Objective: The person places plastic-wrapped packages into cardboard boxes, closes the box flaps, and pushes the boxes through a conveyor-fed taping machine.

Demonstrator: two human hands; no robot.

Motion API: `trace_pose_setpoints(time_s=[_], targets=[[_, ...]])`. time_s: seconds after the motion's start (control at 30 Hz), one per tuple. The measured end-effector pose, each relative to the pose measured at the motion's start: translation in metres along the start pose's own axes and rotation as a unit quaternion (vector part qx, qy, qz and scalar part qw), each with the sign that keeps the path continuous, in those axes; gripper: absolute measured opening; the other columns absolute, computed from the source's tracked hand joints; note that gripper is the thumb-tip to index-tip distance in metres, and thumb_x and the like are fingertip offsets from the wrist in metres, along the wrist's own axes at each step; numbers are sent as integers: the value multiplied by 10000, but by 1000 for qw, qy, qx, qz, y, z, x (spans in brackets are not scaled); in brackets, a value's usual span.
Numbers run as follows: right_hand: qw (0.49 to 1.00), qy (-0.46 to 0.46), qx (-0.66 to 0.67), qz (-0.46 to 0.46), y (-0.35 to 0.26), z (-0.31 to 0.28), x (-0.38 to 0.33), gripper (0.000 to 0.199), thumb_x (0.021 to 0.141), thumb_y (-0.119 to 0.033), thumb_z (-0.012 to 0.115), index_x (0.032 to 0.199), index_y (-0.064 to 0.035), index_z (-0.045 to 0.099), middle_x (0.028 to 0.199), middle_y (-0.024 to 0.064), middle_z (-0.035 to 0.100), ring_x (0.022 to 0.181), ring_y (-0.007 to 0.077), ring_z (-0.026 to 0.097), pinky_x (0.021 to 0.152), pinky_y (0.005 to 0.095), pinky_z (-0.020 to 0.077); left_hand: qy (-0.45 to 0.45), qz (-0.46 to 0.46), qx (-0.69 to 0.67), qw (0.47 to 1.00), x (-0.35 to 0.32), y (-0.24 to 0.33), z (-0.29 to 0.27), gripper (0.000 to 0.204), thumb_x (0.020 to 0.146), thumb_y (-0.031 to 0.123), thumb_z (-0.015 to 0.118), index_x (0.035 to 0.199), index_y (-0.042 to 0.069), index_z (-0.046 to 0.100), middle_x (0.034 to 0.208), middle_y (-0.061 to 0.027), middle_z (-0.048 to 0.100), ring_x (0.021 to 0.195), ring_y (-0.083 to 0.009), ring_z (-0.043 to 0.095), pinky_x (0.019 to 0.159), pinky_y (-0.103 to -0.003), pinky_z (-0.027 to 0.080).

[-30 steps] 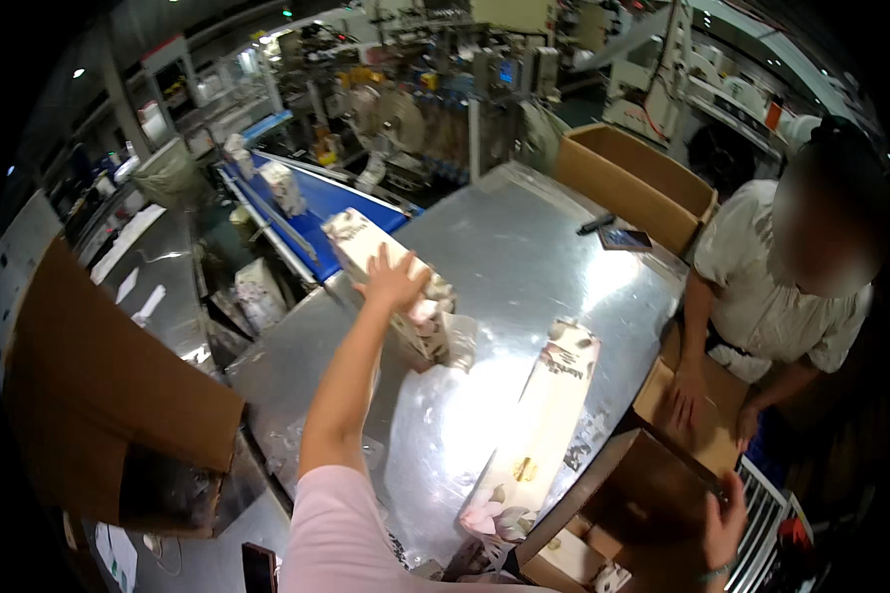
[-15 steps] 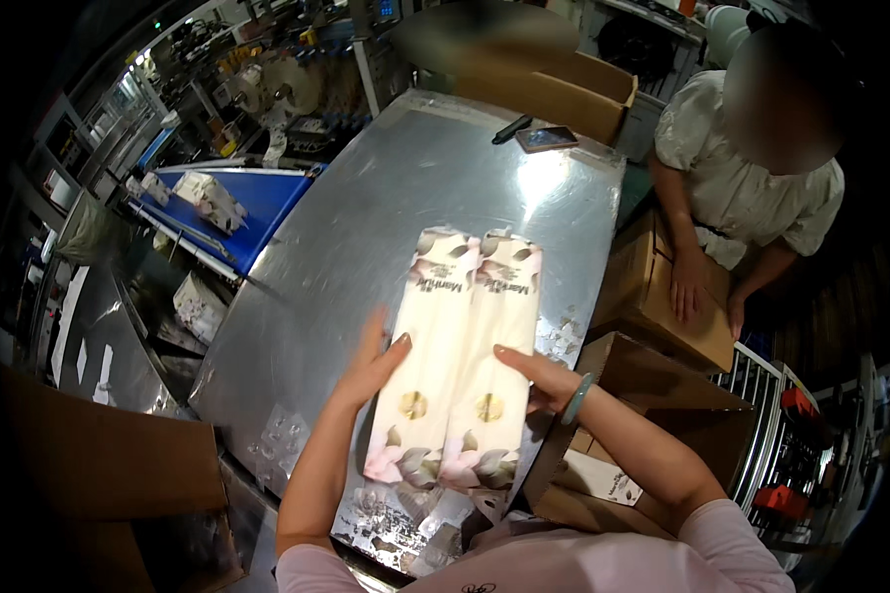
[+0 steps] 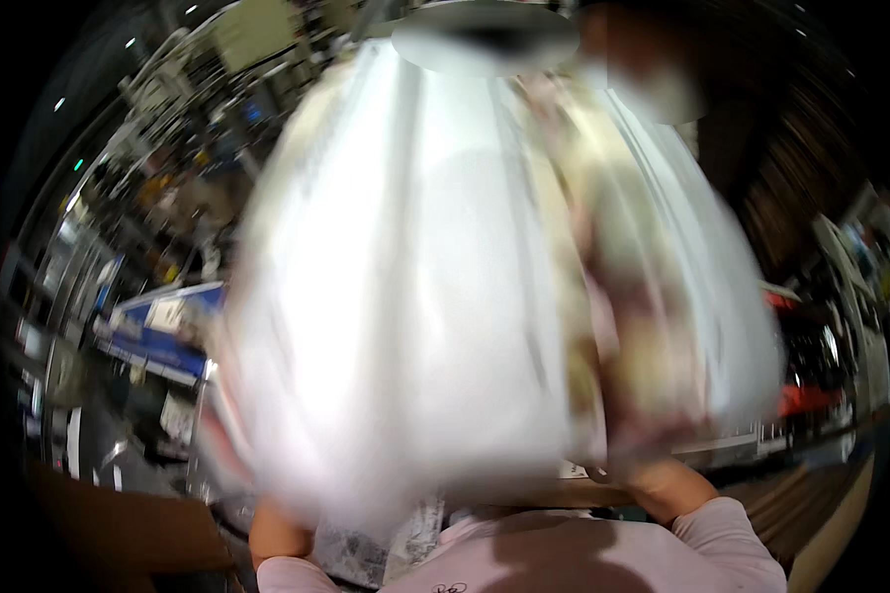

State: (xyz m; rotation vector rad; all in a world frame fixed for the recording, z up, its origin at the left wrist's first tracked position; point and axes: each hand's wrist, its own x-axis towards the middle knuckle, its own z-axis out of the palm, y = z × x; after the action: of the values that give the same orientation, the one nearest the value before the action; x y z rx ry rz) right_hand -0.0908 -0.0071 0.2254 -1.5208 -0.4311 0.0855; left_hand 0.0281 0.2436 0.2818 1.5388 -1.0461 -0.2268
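Note:
Two long soft packs, apparently tissue packs, are lifted close in front of me and fill most of the view, smeared by motion. The left tissue pack [image 3: 445,267] shows a broad white side; the right tissue pack [image 3: 697,267] tilts away from it, with pink and cream print in the gap. My left forearm [image 3: 279,534] reaches up to the lower left of the packs, and its hand is mostly hidden or blurred. My right forearm [image 3: 670,491] goes up behind the right pack's lower end, where the fingers are hidden. Both hands appear closed on the packs.
A blue conveyor [image 3: 173,341] with a pack on it shows at the left. Brown cardboard [image 3: 119,534] stands at the lower left. Red parts [image 3: 806,398] show at the right, by the rollers. The packs hide most of the metal table.
Both packs have come up from above the table toward my head, turning from their printed faces to white sides. The view has tilted up; the table and co-worker are now largely covered.

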Motion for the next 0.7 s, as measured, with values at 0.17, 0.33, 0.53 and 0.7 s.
trace_pose_setpoints(time_s=[0.17, 0.33, 0.53, 0.7], targets=[[992, -48, 35, 112, 28, -4, -109, 502, 891, -321, 515, 1286, -21, 437, 1296, 98, 450, 1193, 211, 407, 1023, 317, 297, -100, 138, 185, 968, 34, -31, 90, 929, 713, 370, 694, 1430, 17, 220, 1458, -273, 207, 1346, -398, 250, 1072, -422, 249], [962, 18, 23, 271, 96, -8, -136, 574, 923, -434, 431, 1335, -34, 408, 1393, 110, 378, 1278, 233, 333, 1075, 314, 223, -289, 51, 161, 942, 85, -54, 128, 933, 665, 339, 752, 1402, 12, 284, 1447, -207, 287, 1312, -360, 325, 1062, -405, 276], [875, 131, -109, 453, 171, -3, -113, 784, 844, -674, 379, 1299, -44, 481, 1345, 192, 447, 1238, 303, 413, 1053, 363, 273, -418, -6, 152, 896, 139, -135, 196, 725, 755, 446, 644, 1338, 73, 427, 1278, -224, 495, 1161, -357, 491, 989, -370, 372], [783, -55, -251, 566, 291, -30, -99, 656, 777, -515, 552, 982, 104, 623, 1043, 313, 592, 985, 370, 598, 857, 423, 459, -332, -170, 394, 840, 111, -301, 253, 331, 842, 300, 565, 1119, 122, 593, 936, -143, 663, 913, -339, 614, 873, -419, 442]])
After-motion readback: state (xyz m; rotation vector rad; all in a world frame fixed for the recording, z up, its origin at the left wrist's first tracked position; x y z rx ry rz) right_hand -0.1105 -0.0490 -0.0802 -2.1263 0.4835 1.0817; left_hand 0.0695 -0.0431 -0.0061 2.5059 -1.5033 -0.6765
